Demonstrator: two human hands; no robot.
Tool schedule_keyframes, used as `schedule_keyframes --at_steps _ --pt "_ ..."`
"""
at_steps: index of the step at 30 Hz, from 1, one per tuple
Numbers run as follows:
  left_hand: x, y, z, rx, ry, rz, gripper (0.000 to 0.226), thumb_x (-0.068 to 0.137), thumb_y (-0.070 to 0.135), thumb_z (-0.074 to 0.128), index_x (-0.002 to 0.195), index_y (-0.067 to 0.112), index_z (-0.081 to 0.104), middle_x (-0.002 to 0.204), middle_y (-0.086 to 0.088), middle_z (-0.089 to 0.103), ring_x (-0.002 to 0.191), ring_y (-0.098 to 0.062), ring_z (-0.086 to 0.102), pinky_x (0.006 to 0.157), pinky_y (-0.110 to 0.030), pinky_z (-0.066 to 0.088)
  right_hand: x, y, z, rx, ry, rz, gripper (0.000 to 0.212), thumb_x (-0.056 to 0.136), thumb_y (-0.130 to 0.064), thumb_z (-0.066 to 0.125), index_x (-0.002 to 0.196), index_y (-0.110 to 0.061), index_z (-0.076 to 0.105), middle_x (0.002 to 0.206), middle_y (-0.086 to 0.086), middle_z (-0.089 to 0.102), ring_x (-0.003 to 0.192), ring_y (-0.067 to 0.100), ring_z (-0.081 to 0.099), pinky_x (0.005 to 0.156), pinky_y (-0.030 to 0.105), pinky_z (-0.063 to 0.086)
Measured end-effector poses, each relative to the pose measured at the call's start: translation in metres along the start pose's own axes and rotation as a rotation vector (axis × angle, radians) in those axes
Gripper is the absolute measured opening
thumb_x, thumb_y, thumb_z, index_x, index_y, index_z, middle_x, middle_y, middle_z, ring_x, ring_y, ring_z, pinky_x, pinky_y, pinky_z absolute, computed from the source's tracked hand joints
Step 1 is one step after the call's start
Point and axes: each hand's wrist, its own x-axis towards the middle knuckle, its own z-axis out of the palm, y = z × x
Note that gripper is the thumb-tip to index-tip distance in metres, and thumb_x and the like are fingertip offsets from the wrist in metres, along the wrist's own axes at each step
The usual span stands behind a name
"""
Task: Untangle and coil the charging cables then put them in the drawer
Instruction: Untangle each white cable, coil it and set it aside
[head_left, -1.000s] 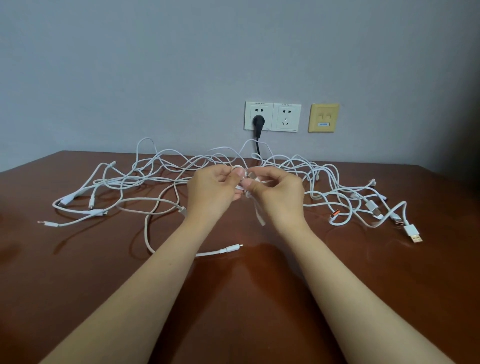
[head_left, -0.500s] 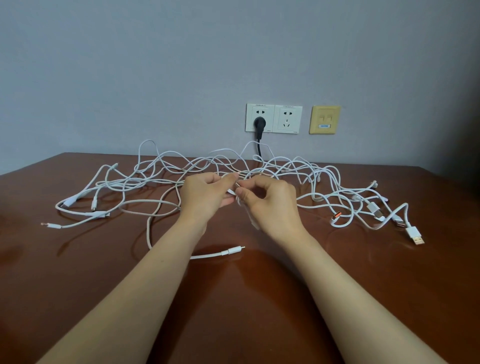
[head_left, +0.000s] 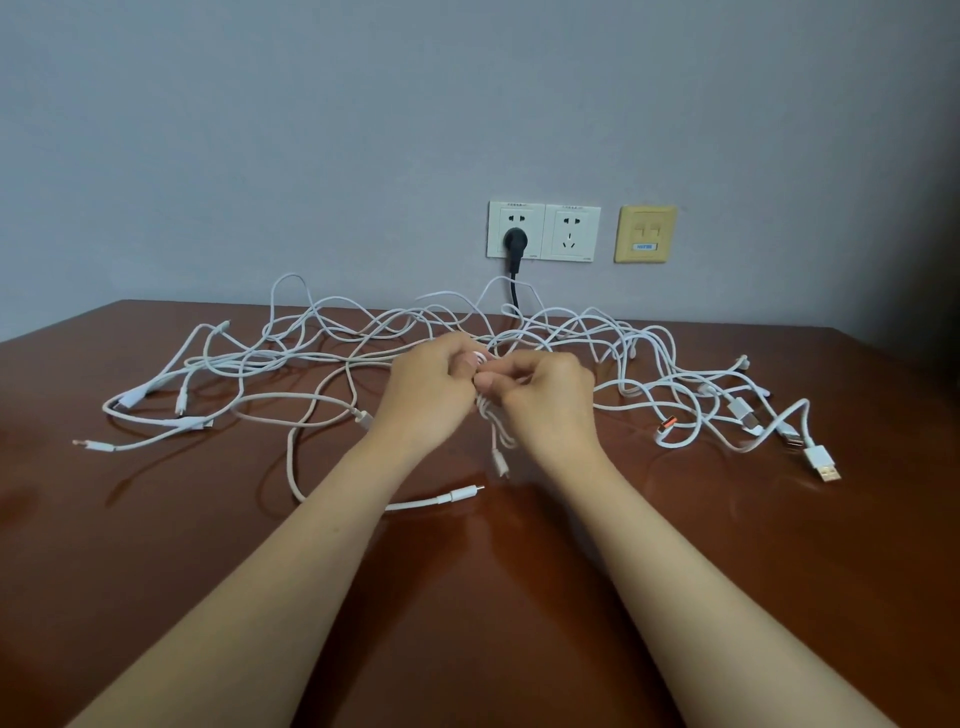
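A tangle of several white charging cables (head_left: 639, 358) sprawls across the far half of the brown table (head_left: 156, 545). My left hand (head_left: 426, 389) and my right hand (head_left: 545, 400) meet at the middle of the tangle, both pinching the same white cable (head_left: 496, 431). A short bunch of that cable hangs below my right hand, ending in a small plug just above the table. A loose cable end with a small plug (head_left: 457, 493) lies on the table in front of my hands. A USB plug (head_left: 823, 462) lies at the far right. No drawer is in view.
Two white wall sockets (head_left: 543, 231) sit on the grey wall behind the table, one holding a black plug (head_left: 515, 241) whose cord drops behind the cables. A yellow wall plate (head_left: 645, 234) is to their right. The near half of the table is bare wood.
My hands have stayed together at the middle of the tangle, shifting a little. More of the white cable now hangs bunched below my right hand.
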Motion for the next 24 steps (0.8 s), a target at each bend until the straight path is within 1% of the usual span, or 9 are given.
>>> schedule_keyframes --at_steps 2,7,10,12,14,16,20,22,24 --pt "0.000 0.003 -0.001 -0.030 -0.007 0.004 0.033 0.095 0.007 0.044 0.076 0.029 0.059 0.091 -0.009 0.066 0.087 -0.031 0.067 0.079 -0.044 0.057 0.002 -0.002 -0.002 0.040 0.037 0.036 0.004 0.077 -0.015 0.073 0.074 -0.017 0.073 0.059 -0.005 0.062 0.060 0.007 0.058 0.062 0.014 0.042" --pt "0.000 -0.005 0.003 -0.013 -0.075 0.057 0.041 0.092 0.007 0.043 0.074 0.040 0.060 0.097 -0.007 0.069 0.098 -0.029 0.064 0.089 -0.048 0.051 0.005 0.001 -0.002 0.029 0.065 0.089 0.016 0.072 -0.021 0.078 0.078 -0.018 0.064 0.071 -0.003 0.064 0.078 0.015 0.063 0.077 0.026 0.048" --pt "0.000 -0.001 0.004 0.016 -0.044 0.083 0.039 0.089 -0.001 0.045 0.077 0.033 0.062 0.081 0.006 0.063 0.082 -0.018 0.059 0.081 -0.030 0.051 0.005 0.003 -0.001 0.063 -0.018 0.119 0.018 0.076 -0.024 0.075 0.090 -0.018 0.065 0.075 -0.004 0.063 0.079 0.013 0.060 0.070 0.019 0.043" --pt "-0.001 0.002 0.003 0.012 -0.011 0.107 0.037 0.087 -0.004 0.046 0.077 0.028 0.063 0.076 0.010 0.052 0.076 -0.014 0.052 0.082 -0.033 0.052 0.004 0.003 0.000 0.034 -0.054 0.060 0.014 0.082 -0.025 0.070 0.094 -0.018 0.069 0.070 -0.004 0.061 0.078 0.013 0.058 0.065 0.016 0.039" --pt "-0.001 0.003 0.003 -0.032 -0.011 0.099 0.037 0.087 -0.005 0.046 0.076 0.026 0.064 0.076 0.009 0.050 0.082 -0.020 0.057 0.087 -0.042 0.052 0.003 0.003 0.002 0.042 -0.042 0.030 0.009 0.084 -0.023 0.067 0.088 -0.015 0.071 0.067 0.001 0.063 0.077 0.018 0.060 0.068 0.024 0.040" --pt "0.001 0.002 0.001 -0.082 -0.024 0.074 0.034 0.088 -0.005 0.048 0.079 0.023 0.064 0.080 0.002 0.058 0.093 -0.029 0.063 0.086 -0.046 0.053 0.003 0.003 0.001 0.078 -0.033 0.035 0.005 0.083 -0.021 0.067 0.081 -0.016 0.069 0.073 0.003 0.068 0.077 0.016 0.061 0.071 0.025 0.042" --pt "0.004 0.000 0.001 -0.085 -0.010 0.069 0.023 0.091 0.000 0.051 0.089 0.018 0.065 0.086 -0.002 0.064 0.088 -0.024 0.066 0.082 -0.044 0.056 0.006 0.007 0.002 0.159 -0.043 0.088 0.008 0.083 -0.024 0.068 0.075 -0.023 0.065 0.067 -0.012 0.065 0.067 0.003 0.058 0.067 0.017 0.043" --pt "0.005 0.000 0.001 -0.096 0.001 0.060 0.020 0.090 0.002 0.053 0.090 0.017 0.066 0.084 -0.001 0.065 0.086 -0.023 0.066 0.083 -0.043 0.055 0.008 0.007 0.003 0.193 -0.032 0.108 0.013 0.083 -0.030 0.068 0.072 -0.023 0.067 0.068 -0.010 0.067 0.068 0.006 0.060 0.071 0.023 0.047" --pt "0.006 -0.001 0.000 -0.134 0.000 0.039 0.022 0.090 0.003 0.054 0.085 0.021 0.064 0.082 0.001 0.065 0.085 -0.023 0.066 0.086 -0.044 0.054 0.010 0.009 0.007 0.277 -0.040 0.183 0.018 0.083 -0.027 0.067 0.066 -0.021 0.066 0.069 -0.005 0.068 0.075 0.015 0.064 0.080 0.031 0.050"
